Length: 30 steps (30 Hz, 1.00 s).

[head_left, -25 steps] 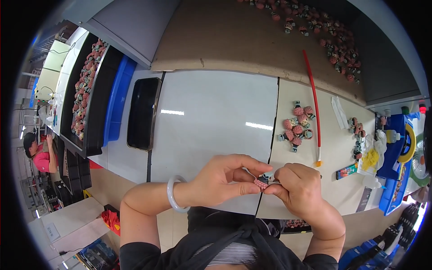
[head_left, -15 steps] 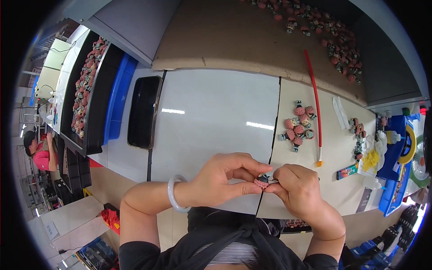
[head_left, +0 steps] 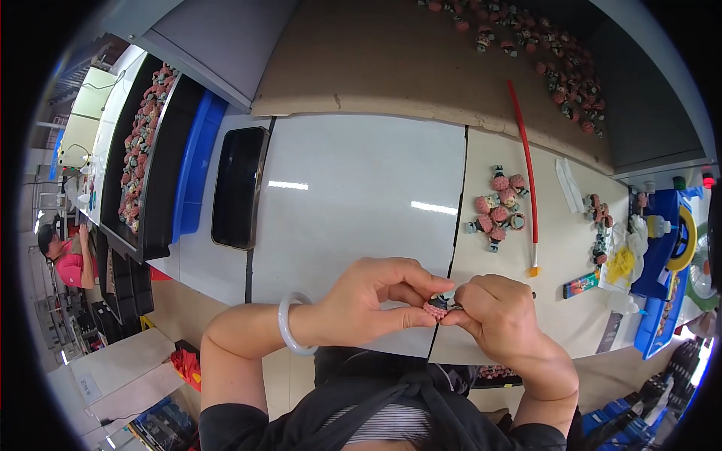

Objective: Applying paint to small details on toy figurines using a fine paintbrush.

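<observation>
Over the table's front part, my left hand [head_left: 376, 299] pinches a small pink-haired figurine [head_left: 437, 307] between thumb and fingertips. My right hand [head_left: 492, 312] is closed on a thin tool whose dark tip [head_left: 454, 305] touches or nearly touches the figurine. The fingers hide most of this tool, so its kind does not show. Several similar figurines [head_left: 498, 214] lie in a loose cluster to the right, beyond my right hand. Beside them rests a long red-handled brush [head_left: 529, 173] with yellowish bristles.
A dark phone [head_left: 240, 188] lies left on the white table [head_left: 353, 225]. Further left stand a blue bin [head_left: 197, 165] and a black tray [head_left: 162, 233] of figurines. More figurines [head_left: 564, 75] fill the back-right shelf. Tape [head_left: 683, 240] and bottles are at right. A person [head_left: 69, 259] sits far left.
The figurine has turned slightly between my left fingers, showing more of its pale and dark side. Both hands stay in nearly the same place.
</observation>
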Available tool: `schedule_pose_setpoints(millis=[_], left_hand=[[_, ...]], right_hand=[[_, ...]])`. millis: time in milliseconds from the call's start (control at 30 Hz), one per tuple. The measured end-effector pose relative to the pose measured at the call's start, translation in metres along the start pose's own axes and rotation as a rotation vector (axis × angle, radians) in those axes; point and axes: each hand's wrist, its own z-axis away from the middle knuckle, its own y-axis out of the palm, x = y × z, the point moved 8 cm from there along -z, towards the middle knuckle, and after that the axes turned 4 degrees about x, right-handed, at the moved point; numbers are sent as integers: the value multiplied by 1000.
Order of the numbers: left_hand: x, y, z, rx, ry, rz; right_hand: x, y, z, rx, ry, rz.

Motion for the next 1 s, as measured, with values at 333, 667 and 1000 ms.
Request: schedule_pose_setpoints(millis=[333, 667, 1000], left_hand=[[1, -2, 0, -19, 14, -3], [-3, -2, -1, -33, 117, -119], [-13, -1, 3, -44, 284, -429]], right_hand=[[-2, -4, 1, -62, 21, -7], [-1, -2, 2, -56, 56, 28], [-8, 4, 2, 0, 161, -67]])
